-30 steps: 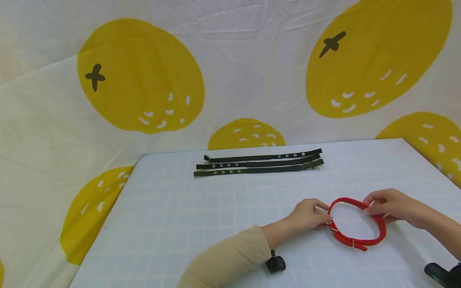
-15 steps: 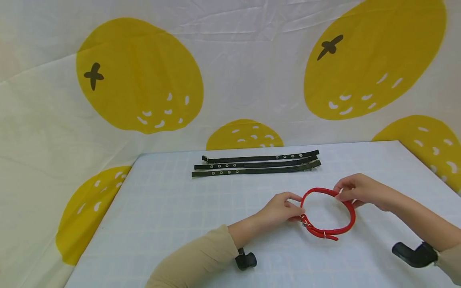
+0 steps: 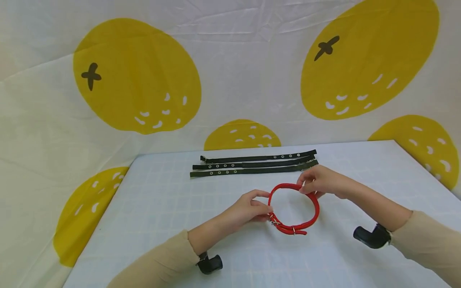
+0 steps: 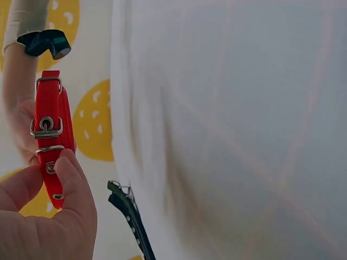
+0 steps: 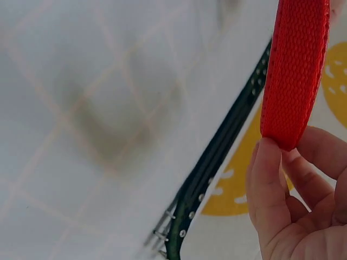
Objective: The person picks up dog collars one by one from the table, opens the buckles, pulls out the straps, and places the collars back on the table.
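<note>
A red collar (image 3: 316,211), buckled into a loop, is held above the table between both hands. My left hand (image 3: 243,212) pinches its left side beside the metal buckle (image 4: 46,128); the left wrist view shows thumb and fingers on the eyeleted strap. At the far right of the loop, my right hand (image 3: 324,182) pinches the band between thumb and fingers. Woven red webbing (image 5: 295,70) fills the upper part of the right wrist view. The strap's loose end points right at the bottom of the loop.
Three black collars (image 3: 252,171) with metal eyelets lie flat, side by side, at the back of the white gridded table (image 3: 151,208). The right hand partly covers their right ends in the head view. A white cloth with yellow fruit prints (image 3: 137,76) hangs behind the table.
Both hands have carried the red collar leftward across the table, from the right side toward the middle. Their hold on it looks the same. The black collars stay put.
</note>
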The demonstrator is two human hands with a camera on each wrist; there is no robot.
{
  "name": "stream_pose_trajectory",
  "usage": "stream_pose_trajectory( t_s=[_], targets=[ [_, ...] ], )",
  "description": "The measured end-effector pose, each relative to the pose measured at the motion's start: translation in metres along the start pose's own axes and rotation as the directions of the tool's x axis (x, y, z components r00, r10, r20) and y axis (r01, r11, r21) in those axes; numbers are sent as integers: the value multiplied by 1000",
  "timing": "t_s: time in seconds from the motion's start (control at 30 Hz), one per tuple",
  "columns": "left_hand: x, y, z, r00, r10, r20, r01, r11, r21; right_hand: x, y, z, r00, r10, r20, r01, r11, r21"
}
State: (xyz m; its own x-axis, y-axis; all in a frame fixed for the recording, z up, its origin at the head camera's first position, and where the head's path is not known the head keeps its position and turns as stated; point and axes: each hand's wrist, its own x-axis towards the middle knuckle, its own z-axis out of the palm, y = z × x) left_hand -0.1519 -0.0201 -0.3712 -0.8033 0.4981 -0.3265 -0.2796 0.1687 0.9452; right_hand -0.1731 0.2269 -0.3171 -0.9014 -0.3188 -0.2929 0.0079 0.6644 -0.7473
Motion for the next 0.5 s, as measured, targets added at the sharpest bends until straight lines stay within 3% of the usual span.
stream_pose_trajectory(
  t_s=[0.23,0.5],
  targets=[
    [-12,-4,-15,999,-33,-25,33,999,-25,12,-14,15,999,-49,3,49,999,-17],
    [-24,3,-27,999,-5,-45,3,999,-42,16,-23,23,988,-143,-52,138,986,-88]
  ],
)
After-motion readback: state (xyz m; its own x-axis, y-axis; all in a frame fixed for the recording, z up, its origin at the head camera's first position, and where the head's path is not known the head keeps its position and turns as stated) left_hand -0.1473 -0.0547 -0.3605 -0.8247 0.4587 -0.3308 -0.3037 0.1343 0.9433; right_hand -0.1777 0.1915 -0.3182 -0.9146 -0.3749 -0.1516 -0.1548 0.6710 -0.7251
